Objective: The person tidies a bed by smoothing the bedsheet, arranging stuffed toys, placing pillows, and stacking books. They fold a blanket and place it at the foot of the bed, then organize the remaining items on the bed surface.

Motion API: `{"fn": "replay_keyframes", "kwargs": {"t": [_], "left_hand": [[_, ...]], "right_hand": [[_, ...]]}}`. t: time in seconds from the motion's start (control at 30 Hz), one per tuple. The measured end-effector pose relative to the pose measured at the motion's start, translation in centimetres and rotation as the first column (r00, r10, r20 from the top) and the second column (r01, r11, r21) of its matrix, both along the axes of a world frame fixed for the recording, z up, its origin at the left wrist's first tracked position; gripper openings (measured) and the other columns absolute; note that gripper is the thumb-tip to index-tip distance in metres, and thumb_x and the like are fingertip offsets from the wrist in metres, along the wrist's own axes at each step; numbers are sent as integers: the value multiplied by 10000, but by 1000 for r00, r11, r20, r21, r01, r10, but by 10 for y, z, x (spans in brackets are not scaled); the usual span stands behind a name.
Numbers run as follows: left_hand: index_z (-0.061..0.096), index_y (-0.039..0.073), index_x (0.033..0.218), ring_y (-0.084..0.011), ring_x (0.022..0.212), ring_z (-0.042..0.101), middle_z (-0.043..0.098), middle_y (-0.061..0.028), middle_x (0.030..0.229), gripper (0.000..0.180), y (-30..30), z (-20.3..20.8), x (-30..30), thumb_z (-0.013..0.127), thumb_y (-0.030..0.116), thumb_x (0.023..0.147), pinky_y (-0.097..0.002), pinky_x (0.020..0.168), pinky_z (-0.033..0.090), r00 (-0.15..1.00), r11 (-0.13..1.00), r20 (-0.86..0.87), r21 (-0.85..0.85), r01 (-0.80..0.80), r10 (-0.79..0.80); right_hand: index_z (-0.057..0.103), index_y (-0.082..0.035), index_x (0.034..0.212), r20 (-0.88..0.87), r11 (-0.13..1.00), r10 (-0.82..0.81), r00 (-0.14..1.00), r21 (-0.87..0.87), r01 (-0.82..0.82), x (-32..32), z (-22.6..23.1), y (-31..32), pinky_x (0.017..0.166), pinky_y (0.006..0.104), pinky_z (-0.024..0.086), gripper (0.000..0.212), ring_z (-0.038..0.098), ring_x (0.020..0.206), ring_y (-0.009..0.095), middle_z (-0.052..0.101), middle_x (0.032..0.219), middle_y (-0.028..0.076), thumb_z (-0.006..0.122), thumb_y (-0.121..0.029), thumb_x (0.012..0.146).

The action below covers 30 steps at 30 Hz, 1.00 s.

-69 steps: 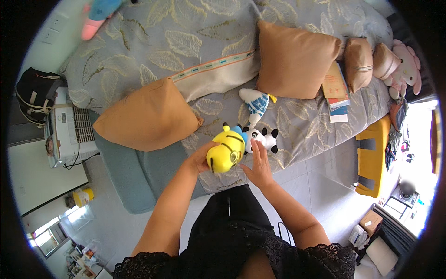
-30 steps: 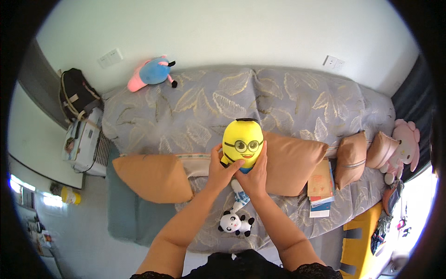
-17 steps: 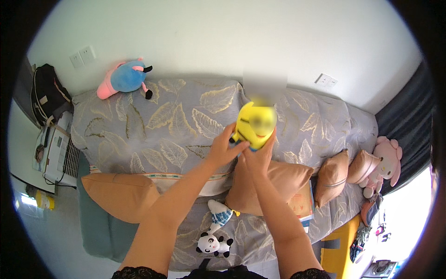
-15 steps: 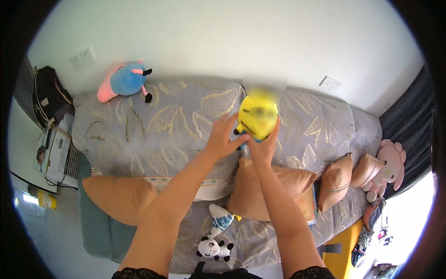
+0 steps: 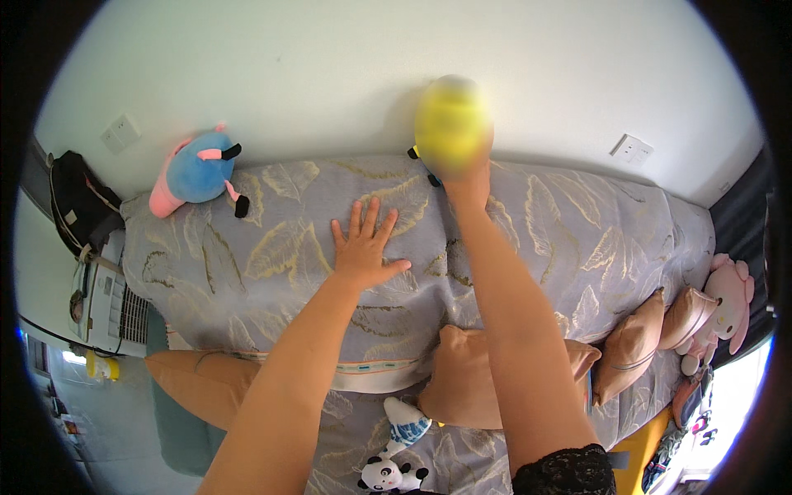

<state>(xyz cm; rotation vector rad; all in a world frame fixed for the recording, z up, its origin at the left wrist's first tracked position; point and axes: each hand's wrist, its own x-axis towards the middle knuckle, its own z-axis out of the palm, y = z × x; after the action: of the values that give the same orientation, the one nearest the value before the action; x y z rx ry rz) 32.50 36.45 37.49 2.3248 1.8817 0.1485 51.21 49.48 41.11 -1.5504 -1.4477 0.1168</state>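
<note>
A rounded yellow plush toy, blurred over most of its surface, stands at the top edge of the sofa back against the wall. My right hand grips its lower right side; the fingers are mostly hidden behind it. Small dark limbs of the toy show at its lower left. My left hand lies flat with fingers spread on the grey leaf-patterned sofa cover, below and left of the toy. To the left along the same top edge rests a pink and blue plush toy.
Brown cushions lie along the seat, with more at the right beside a pink rabbit plush. Near me are a panda plush and a white plush with blue patterned cloth. A black bag stands far left.
My right hand has raised the yellow plush toy to the top of the sofa back. My left hand has let go of it and moved down-left onto the cover.
</note>
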Motion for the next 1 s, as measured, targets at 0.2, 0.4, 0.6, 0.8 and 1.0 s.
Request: {"fn": "replay_keyframes", "kwargs": {"t": [0.2, 0.4, 0.6, 0.8, 1.0], "left_hand": [[150, 270, 1467, -306, 1403, -112, -19, -68, 1540, 942, -2, -6, -5, 568, 669, 723, -622, 1063, -10, 999, 999, 50, 42, 8, -10], [272, 208, 1428, -348, 1353, 159, 216, -125, 1479, 800, -19, 11, -27, 613, 485, 759, -609, 1044, 130, 996, 987, 88, 159, 4, -18], [605, 26, 939, -207, 580, 582, 627, -43, 731, 225, -10, 50, -137, 607, 226, 835, -376, 567, 464, -123, 849, 992, -36, -527, -35], [371, 162, 1317, -272, 1159, 414, 426, -85, 1283, 692, 14, 148, -255, 654, 487, 777, -512, 925, 344, -715, 541, 653, -706, -456, 249], [371, 63, 1289, -291, 1097, 502, 474, -145, 1233, 607, 42, 70, -295, 640, 135, 750, -443, 889, 438, -540, 717, 841, -368, -592, -15]], "right_hand": [[187, -37, 1419, 90, 961, -150, 985, 249, 124, -29, -14, -55, 1017, 453, 325, 929, 359, 1234, 392, 384, 1334, 240, 746, -293, 722], [443, -119, 1326, 111, 896, 434, 894, 44, -441, -123, -7, -115, 1009, 543, 280, 488, 384, 1229, 355, 443, 1327, 157, 563, -225, 865], [480, -201, 1316, 195, 804, 439, 877, -520, -287, -132, -5, -103, 1060, 580, 189, 438, 357, 1298, 263, 459, 1361, 46, 422, -383, 922], [423, -224, 1356, 296, 766, 467, 833, -606, -214, -129, -10, -111, 1072, 587, 177, 454, 263, 1355, 234, 341, 1451, 16, 406, -382, 931], [416, -232, 1356, 293, 763, 458, 839, -614, -203, -136, -11, -113, 1061, 603, 194, 450, 260, 1355, 238, 357, 1437, 19, 418, -371, 928]]}}
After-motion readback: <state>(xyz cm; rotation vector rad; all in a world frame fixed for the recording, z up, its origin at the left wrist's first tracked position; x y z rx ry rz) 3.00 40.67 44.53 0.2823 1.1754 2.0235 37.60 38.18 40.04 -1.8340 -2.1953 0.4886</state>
